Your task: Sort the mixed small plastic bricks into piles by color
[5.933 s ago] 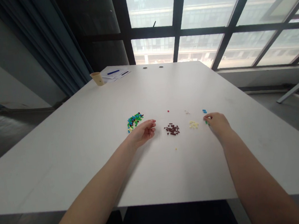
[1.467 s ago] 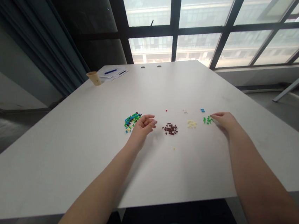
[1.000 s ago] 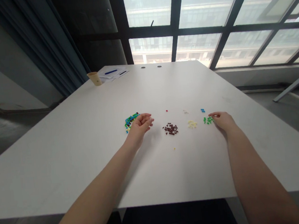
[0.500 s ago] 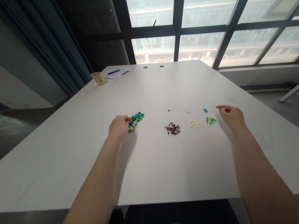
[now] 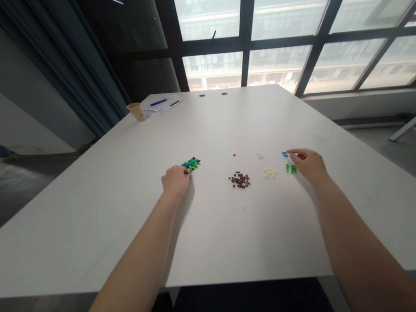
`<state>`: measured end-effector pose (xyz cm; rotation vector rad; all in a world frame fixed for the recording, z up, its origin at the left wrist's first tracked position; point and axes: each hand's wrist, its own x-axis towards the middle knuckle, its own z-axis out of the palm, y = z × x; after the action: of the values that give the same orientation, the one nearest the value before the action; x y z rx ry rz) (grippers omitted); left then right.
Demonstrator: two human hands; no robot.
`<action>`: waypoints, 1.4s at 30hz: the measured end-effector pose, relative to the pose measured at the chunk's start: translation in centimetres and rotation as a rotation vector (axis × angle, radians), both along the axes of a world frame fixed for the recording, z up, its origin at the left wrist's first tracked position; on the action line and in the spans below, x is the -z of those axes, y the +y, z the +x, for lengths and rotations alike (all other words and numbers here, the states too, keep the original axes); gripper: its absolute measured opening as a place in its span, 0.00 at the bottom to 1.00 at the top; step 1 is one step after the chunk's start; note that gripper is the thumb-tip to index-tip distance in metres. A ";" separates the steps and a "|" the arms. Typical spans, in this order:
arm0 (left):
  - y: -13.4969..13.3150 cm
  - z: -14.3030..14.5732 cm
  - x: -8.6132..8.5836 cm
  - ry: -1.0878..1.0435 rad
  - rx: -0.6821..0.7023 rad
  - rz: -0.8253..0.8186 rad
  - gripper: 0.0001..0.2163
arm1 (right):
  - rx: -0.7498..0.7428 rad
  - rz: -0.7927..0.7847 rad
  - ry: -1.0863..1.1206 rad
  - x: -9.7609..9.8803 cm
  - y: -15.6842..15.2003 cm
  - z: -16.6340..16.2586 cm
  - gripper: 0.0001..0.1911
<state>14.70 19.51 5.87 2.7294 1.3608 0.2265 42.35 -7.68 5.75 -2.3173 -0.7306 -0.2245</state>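
Small plastic bricks lie in groups on a white table (image 5: 216,238). My left hand (image 5: 175,181) rests, fingers curled, on the near edge of a mixed green, blue and yellow pile (image 5: 191,164); what its fingertips hold is hidden. My right hand (image 5: 309,164) is pinched, fingertips touching the few blue bricks (image 5: 285,154), with a small green group (image 5: 290,168) just beside the palm. Between the hands sit a dark brown pile (image 5: 239,180) and a cream pile (image 5: 269,172).
A single red brick (image 5: 234,154), a tiny yellow one (image 5: 245,207) and a pale one (image 5: 260,156) lie loose. A paper cup (image 5: 137,111), papers and a blue pen (image 5: 157,102) stand at the far left corner. Large windows lie beyond.
My left hand went from beside the mixed pile onto its near edge, covering part of it. My right hand lifted off the green bricks, swung right, then came forward to the blue bricks.
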 end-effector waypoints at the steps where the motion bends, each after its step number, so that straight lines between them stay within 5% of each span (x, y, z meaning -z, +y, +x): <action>1: 0.1 0.0 0.0 -0.030 0.007 -0.001 0.11 | -0.003 0.002 -0.003 -0.1 0.0 0.0 0.17; 6: -0.9 0.8 -0.3 -0.416 0.208 -0.170 0.10 | -0.055 0.049 -0.024 -0.6 0.5 -1.1 0.16; 12: -6.3 1.9 -1.7 -0.734 0.522 -0.494 0.12 | -0.307 0.088 -0.101 -1.0 2.7 -5.0 0.13; 17: -9.1 1.5 -2.6 -0.710 0.611 -0.418 0.17 | -0.531 0.134 -0.132 -1.3 4.1 -8.5 0.12; 25: -8.9 1.6 -1.9 -0.647 0.726 -0.258 0.14 | -0.834 0.291 -0.165 -1.5 5.0 -12.2 0.08; 31: -9.1 1.7 -1.9 -0.646 0.777 -0.165 0.14 | -0.802 0.344 -0.208 -0.7 5.4 -12.4 0.08; 42: -9.5 1.6 -2.3 -0.664 0.709 -0.389 0.16 | -0.777 0.338 -0.200 -0.7 5.4 -12.5 0.07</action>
<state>16.29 10.01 8.14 2.2907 0.2147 0.6419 29.83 -2.27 6.49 -1.5687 -1.4986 -0.1999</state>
